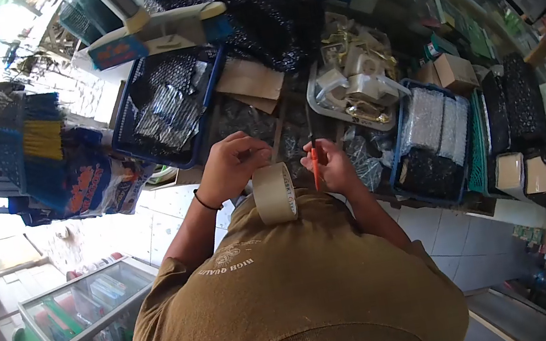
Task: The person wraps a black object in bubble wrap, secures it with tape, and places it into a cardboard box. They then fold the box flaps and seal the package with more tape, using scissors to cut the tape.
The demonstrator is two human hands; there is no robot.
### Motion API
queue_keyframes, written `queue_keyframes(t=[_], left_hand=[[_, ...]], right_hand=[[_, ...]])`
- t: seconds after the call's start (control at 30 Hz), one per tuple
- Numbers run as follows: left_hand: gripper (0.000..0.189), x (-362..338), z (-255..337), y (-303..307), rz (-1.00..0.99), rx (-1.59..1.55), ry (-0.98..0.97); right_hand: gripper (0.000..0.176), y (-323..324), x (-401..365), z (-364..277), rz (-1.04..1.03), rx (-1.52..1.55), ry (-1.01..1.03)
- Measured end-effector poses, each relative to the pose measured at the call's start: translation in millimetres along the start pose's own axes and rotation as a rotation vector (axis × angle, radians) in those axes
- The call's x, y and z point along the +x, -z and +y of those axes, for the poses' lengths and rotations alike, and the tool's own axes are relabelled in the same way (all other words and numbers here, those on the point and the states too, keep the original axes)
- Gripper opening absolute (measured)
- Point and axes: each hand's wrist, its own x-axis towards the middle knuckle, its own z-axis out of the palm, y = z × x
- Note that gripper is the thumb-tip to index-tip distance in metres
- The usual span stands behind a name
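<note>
My left hand (pixel 231 166), with a black band on the wrist, grips a roll of brown packing tape (pixel 274 193) held close to my chest, fingers curled over its top edge. My right hand (pixel 331 166) is just right of the roll and holds a thin orange-handled tool (pixel 314 163) upright, its dark blade or shaft pointing away from me. The tool's lower end is near the tape roll; I cannot tell whether it touches. My olive shirt fills the bottom of the view.
Beyond my hands are shop goods: a blue basket (pixel 136 132) of packaged hardware, a white tray (pixel 316 100) of fittings, a blue crate (pixel 399 149) of wrapped packs, cardboard boxes (pixel 455 71). A glass display case (pixel 87 310) stands lower left, brushes (pixel 40 137) hang left.
</note>
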Motion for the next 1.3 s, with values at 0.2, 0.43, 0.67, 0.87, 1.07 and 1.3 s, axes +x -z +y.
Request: queue_keyframes(t=[0.2, 0.43, 0.67, 0.87, 1.07, 1.3], left_hand=[[0.008, -4, -6, -27, -0.001, 0.03, 0.132], [0.019, -10, -25, -14, -0.151, -0.388, 0.337], [0.032, -13, -32, 8, -0.291, -0.475, 0.384], [0.032, -16, -39, 32, -0.322, -0.403, 0.386], [0.029, -23, -44, 51, -0.276, -0.438, 0.323], [0.03, -38, -46, 70, -0.163, -0.449, 0.294]], right_hand=[[0.044, 24, -13, 30, 0.057, -0.241, 0.027], [0.042, 16, -2, 25, -0.036, -0.314, -0.055], [0.038, -12, 20, 6, -0.041, -0.288, 0.021], [0.037, -38, 48, 13, 0.05, -0.48, 0.11], [0.037, -52, 83, 25, 0.118, -0.907, 0.258], [0.036, -56, 91, 33, 0.066, -1.033, 0.366]])
